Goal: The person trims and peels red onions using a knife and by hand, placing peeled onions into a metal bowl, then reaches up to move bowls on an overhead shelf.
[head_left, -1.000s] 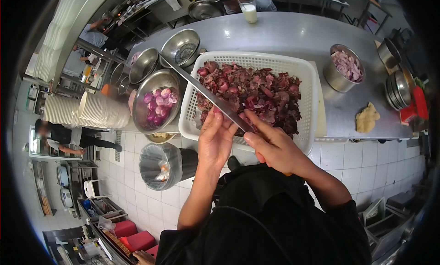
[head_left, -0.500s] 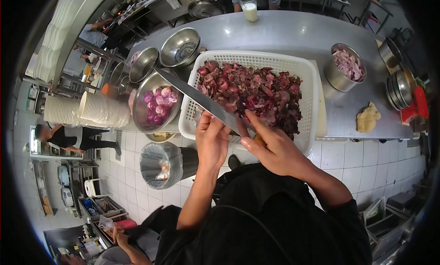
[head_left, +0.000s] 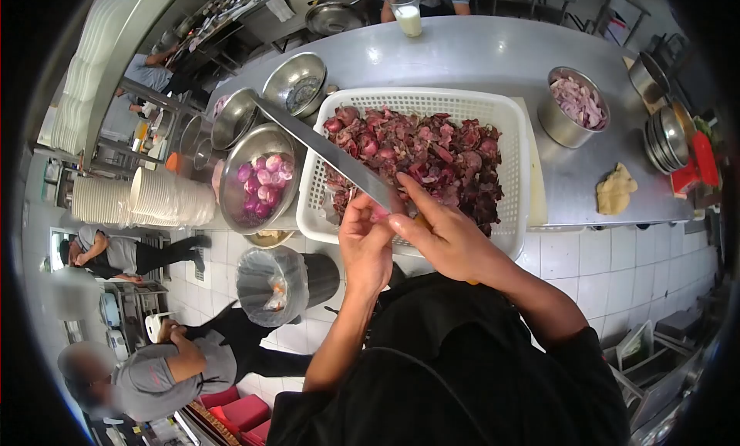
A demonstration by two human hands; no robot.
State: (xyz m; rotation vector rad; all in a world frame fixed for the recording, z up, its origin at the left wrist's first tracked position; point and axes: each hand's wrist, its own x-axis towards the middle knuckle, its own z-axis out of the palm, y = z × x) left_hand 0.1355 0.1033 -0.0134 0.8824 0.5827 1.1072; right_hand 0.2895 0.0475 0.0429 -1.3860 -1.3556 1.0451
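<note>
My right hand is closed around the handle of a large kitchen knife, its long blade slanting up to the left over a white perforated basket. A small pinkish red onion is pinched in my left hand, close to the heel of the blade. My right thumb reaches across to it. Unpeeled red onions and loose skins fill the basket. On the left, a steel bowl contains several peeled purple onions.
Sliced onions lie in a steel pot at the right, near a crumpled cloth. A glass of white liquid stands at the back. A lined bin is below left. People stand at the left, and one is beyond the table.
My hands have come closer together, and my right thumb now meets the onion. The blade has shifted slightly left and down. At lower left, a person in grey has come further into view.
</note>
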